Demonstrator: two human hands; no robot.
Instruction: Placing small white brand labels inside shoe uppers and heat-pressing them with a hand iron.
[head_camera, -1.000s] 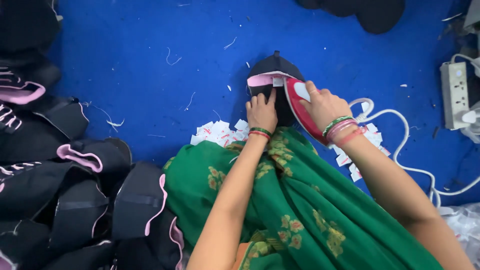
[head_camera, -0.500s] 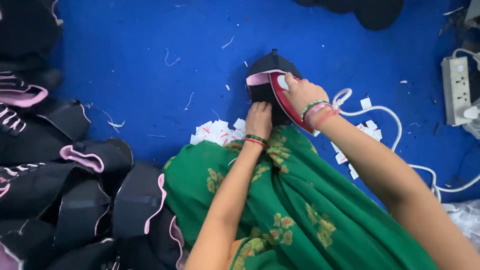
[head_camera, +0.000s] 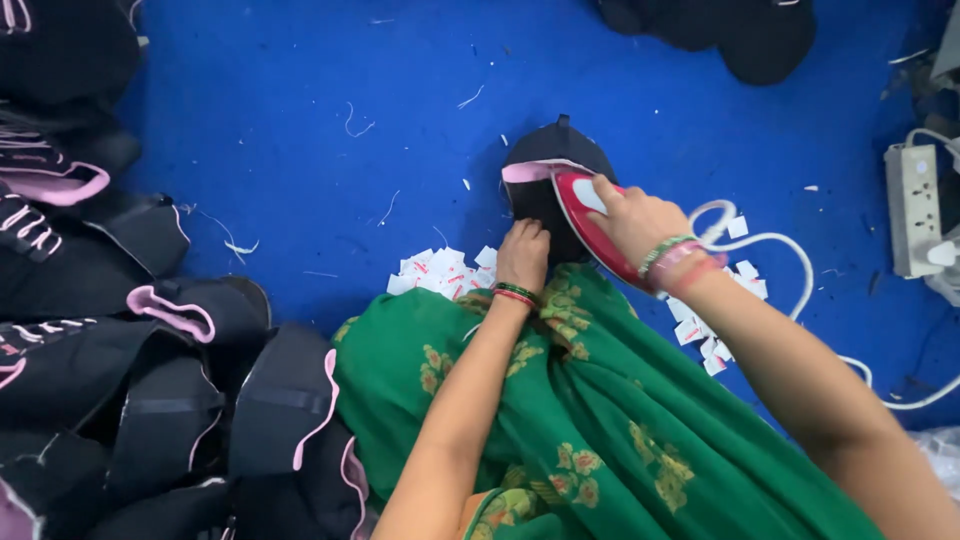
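A small black garment piece with a pink band (head_camera: 548, 162) lies on the blue surface (head_camera: 300, 100) in front of me. My right hand (head_camera: 640, 222) grips a red and white electric iron (head_camera: 588, 220), pressed on the right side of the piece. My left hand (head_camera: 523, 256) rests with bent fingers on the piece's near edge, holding it down. Both wrists wear bangles. Green patterned cloth (head_camera: 580, 420) covers my lap below the hands.
A heap of black pieces with pink trim (head_camera: 150, 370) fills the left side. Small white paper tags (head_camera: 440, 272) lie scattered near my left hand and by the iron's white cord (head_camera: 770, 245). A white power strip (head_camera: 912, 210) sits at the right edge. More black pieces (head_camera: 720, 30) lie at the top.
My right hand has slid the iron leftward over the black piece. The left hand has stayed on the piece's near edge.
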